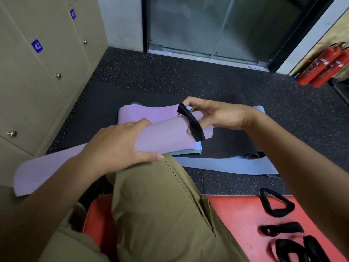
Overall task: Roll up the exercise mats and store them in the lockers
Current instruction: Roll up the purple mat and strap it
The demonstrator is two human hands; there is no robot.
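A rolled purple mat [166,136] lies across my lap, above my knee. My left hand [120,146] grips the roll around its middle, thumb underneath. My right hand [213,115] holds a black elastic band [191,122] stretched over the roll's right end, fingers hooked inside the loop. Another pink-purple mat [149,114] sits folded on the floor behind, on a black mat [105,118]. A blue mat [226,165] lies partly unrolled on the floor to the right. Beige lockers [37,72] numbered 41 and 42 stand shut at the left.
I sit on a red bench [236,220] with several loose black bands [277,207] on its right part. Two red fire extinguishers [324,67] lean at the far right. A glass door [207,27] closes off the back. The floor is dark speckled rubber.
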